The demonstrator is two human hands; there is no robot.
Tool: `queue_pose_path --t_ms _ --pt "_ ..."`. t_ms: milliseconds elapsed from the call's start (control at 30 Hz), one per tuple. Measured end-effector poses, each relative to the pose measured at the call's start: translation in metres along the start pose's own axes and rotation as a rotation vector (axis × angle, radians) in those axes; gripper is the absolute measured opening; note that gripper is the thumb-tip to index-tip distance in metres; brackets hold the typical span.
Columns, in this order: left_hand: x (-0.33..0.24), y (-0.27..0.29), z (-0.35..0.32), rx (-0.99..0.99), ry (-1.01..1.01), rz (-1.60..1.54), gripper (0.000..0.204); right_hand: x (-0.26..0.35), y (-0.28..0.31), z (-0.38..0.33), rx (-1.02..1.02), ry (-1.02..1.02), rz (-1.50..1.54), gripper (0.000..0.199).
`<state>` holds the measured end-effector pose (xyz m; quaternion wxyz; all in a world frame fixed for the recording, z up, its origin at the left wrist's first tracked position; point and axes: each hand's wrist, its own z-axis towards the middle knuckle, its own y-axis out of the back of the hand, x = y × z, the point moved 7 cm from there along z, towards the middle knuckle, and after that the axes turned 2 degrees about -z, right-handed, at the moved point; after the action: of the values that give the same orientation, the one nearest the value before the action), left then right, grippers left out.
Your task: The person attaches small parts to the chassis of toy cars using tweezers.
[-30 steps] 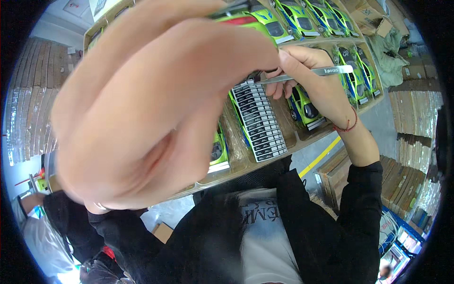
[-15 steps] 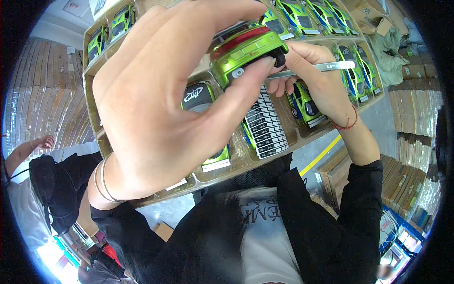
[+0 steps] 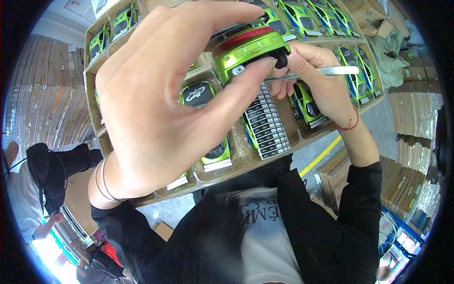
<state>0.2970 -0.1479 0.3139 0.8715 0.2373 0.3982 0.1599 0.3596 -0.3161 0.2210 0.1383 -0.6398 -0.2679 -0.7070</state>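
My left hand fills the middle of the view and grips a shiny green toy car by its body, rear end toward me. My right hand holds metal tweezers whose tip reaches the car's rear, by a small white patch. Below the hands lies a sheet of small black-and-white stickers in a cardboard tray that holds several more green toy cars in its compartments.
A person in grey with a black bag stands at the left. Flat cardboard stacks line the right side and a yellow floor line runs beneath the tray. Another row of green cars sits at the tray's far side.
My left hand has drawn back from the camera, bringing the green car into view. The tweezers have stayed at the car's rear, and the person at the left has come into sight.
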Motion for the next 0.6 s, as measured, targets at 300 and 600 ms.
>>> queue_pose_path --t_ms 300,600 --pt "-0.001 -0.0007 0.0 -0.002 -0.024 -0.008 0.041 -0.0089 -0.0016 -0.0001 -0.01 -0.083 0.027 0.039" --pt "-0.0024 -0.003 0.0057 0.034 0.114 0.094 0.04 -0.0104 -0.0002 0.0002 -0.027 -0.112 0.04 0.039"
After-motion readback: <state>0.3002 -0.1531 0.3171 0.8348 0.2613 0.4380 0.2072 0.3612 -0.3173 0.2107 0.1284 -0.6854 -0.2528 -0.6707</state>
